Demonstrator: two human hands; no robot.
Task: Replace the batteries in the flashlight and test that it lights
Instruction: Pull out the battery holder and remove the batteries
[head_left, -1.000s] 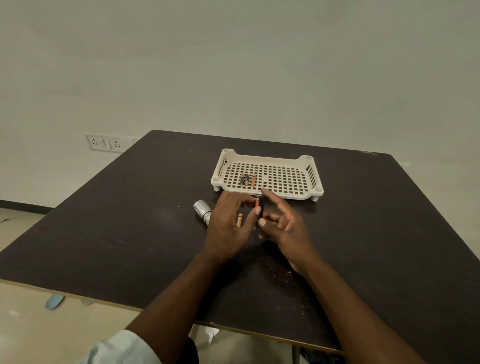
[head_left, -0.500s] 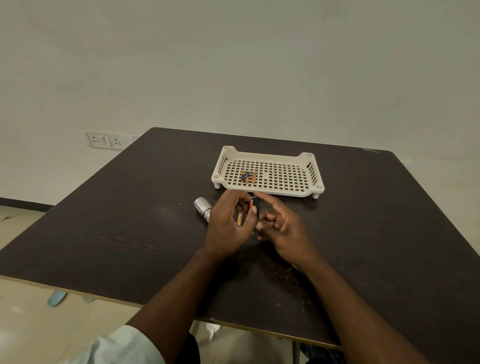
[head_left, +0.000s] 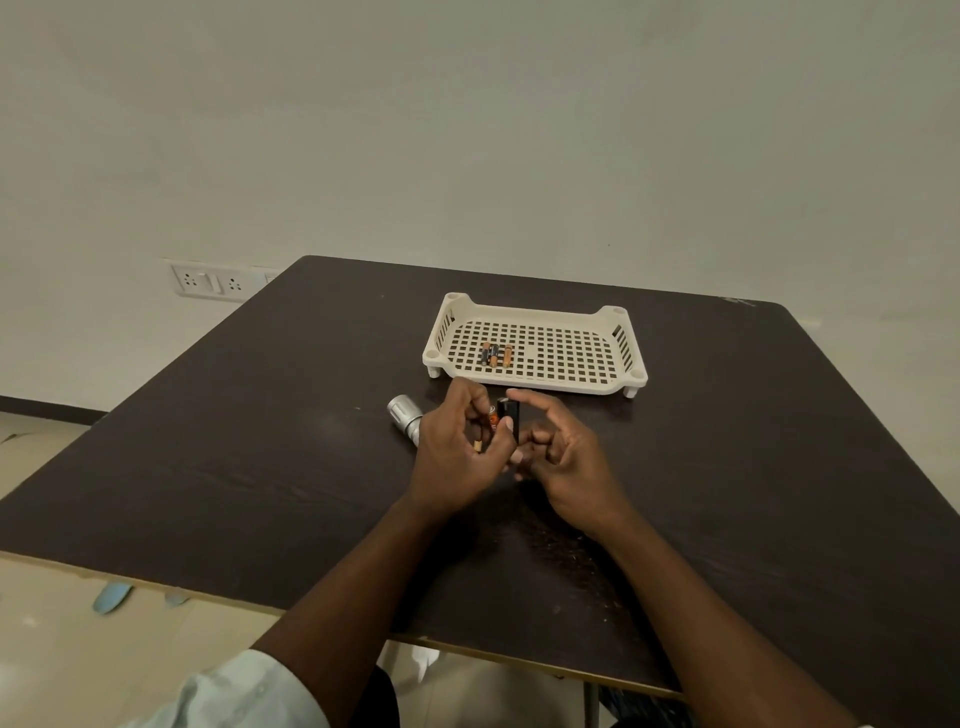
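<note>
Head view: black battery holder (head_left: 508, 415) pinched between both hands (head_left: 511, 457), silver flashlight (head_left: 407, 419) just left.

Over the last second the small black plastic battery holder (head_left: 508, 415) comes upright between the two hands; a second ago only an orange-tipped end showed there. The right hand (head_left: 566, 457) now has its forefinger stretched over the holder's top, where earlier it pointed further forward. The left hand (head_left: 457, 452) has its fingers curled closer round the orange-and-black cylindrical battery (head_left: 490, 415) beside the holder (a second, tan-tipped battery (head_left: 478, 445) shows lower in that grip).
</note>
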